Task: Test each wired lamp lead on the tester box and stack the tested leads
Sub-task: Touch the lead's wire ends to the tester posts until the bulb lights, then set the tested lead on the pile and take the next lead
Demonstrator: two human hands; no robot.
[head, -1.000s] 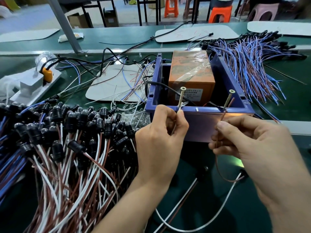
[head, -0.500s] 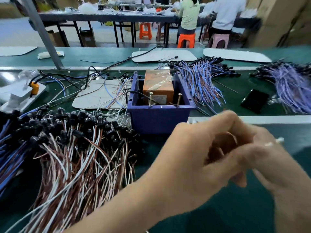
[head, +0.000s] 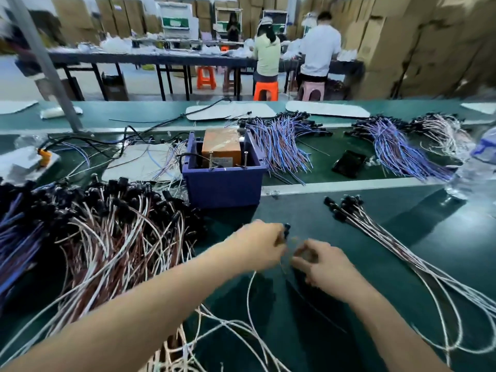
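Your left hand (head: 256, 245) and your right hand (head: 323, 267) are close together over the middle of the green table (head: 442, 237), in front of the blue tester box (head: 222, 183). Both hands are blurry. The grip of your left hand is pinched on a lamp lead (head: 286, 230) by its little black head, which pokes out past the fingertips. The right hand's fingers are curled. The blur hides what is inside them, so I cannot tell if that grip is on the wire or on nothing. A white wire (head: 249, 291) loops down from between your hands toward the near edge. The spot where it meets the hands is smeared.

The tester box sits near the middle of the table. An orange block (head: 221, 146) is inside it, and two screws (head: 210, 159) stand up near its front wall. The label on the block is too small to read.

A big pile of leads (head: 112, 232) fills the left side and is cut off at the left edge. A small stack of leads (head: 349, 210) lies on the right side with its black heads together. Its wires run toward the near right corner and out of sight. Some blue leads (head: 281, 146) lie toward the far edge, just to the right of the box. A clear bottle (head: 477, 167) at the right edge is half cut off.
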